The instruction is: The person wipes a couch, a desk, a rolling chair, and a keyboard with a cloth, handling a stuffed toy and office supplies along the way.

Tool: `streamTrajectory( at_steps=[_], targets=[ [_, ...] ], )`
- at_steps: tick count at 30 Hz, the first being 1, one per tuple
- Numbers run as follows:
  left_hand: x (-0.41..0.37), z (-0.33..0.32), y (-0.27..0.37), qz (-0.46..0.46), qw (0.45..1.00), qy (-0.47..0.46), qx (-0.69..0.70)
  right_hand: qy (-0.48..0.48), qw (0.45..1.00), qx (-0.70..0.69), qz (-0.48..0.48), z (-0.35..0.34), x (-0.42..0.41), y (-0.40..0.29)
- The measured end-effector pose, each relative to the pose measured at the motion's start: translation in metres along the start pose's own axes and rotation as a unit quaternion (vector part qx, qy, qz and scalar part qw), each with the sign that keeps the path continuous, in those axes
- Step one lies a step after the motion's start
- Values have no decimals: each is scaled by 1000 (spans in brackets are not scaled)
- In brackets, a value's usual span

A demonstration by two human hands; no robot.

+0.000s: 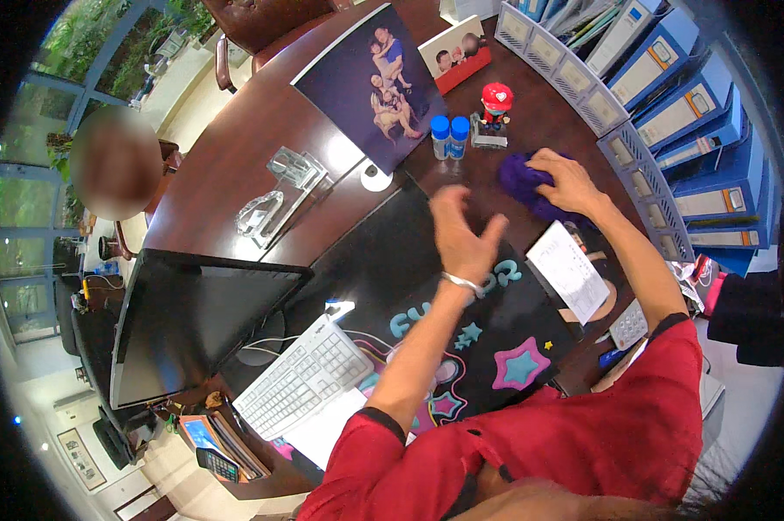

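Observation:
My right hand (564, 182) presses on a bunched purple cloth (519, 185) on the dark wooden desk (255, 124), near the file racks. My left hand (463, 238), with a silver bracelet on its wrist, is slightly blurred over the desk mat (379, 241); its fingers are apart and nothing is in them. Beyond it stand two small blue-capped bottles (449, 138) side by side. A red-capped figurine (496, 107) stands on a clear stand behind the cloth. Below the cloth lies a notepad (568, 273) with handwriting.
A large family photo panel (366, 84) and a smaller photo (457, 55) stand at the back. Grey racks (581, 84) with blue binders line the right side. A monitor (196, 325), white keyboard (307, 374) and crystal ornament (281, 195) are at the left. A calculator (628, 323) lies near my right arm.

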State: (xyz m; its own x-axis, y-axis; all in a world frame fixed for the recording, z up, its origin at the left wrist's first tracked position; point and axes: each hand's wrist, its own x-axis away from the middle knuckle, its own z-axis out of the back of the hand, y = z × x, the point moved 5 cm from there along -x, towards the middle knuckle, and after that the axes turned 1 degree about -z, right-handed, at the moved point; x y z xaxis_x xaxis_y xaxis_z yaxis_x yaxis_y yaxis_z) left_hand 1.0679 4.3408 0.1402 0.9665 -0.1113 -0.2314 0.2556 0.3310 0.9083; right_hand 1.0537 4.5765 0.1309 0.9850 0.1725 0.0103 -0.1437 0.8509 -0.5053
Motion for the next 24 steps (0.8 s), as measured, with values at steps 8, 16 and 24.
streamTrajectory(
  at_steps=[8, 16, 24],
  targets=[
    [-115, -13, -27, -28, 996, 77, -23, -4, 999, 3, 38, -36, -7, -60],
    [-109, 18, -48, 12, 998, 42, 43, 168, 982, -76, -27, -60, -42, -75],
    [-104, 28, -59, -12, 995, 102, -3, 5, 1000, 13, -19, -35, -37, -45]
  ],
)
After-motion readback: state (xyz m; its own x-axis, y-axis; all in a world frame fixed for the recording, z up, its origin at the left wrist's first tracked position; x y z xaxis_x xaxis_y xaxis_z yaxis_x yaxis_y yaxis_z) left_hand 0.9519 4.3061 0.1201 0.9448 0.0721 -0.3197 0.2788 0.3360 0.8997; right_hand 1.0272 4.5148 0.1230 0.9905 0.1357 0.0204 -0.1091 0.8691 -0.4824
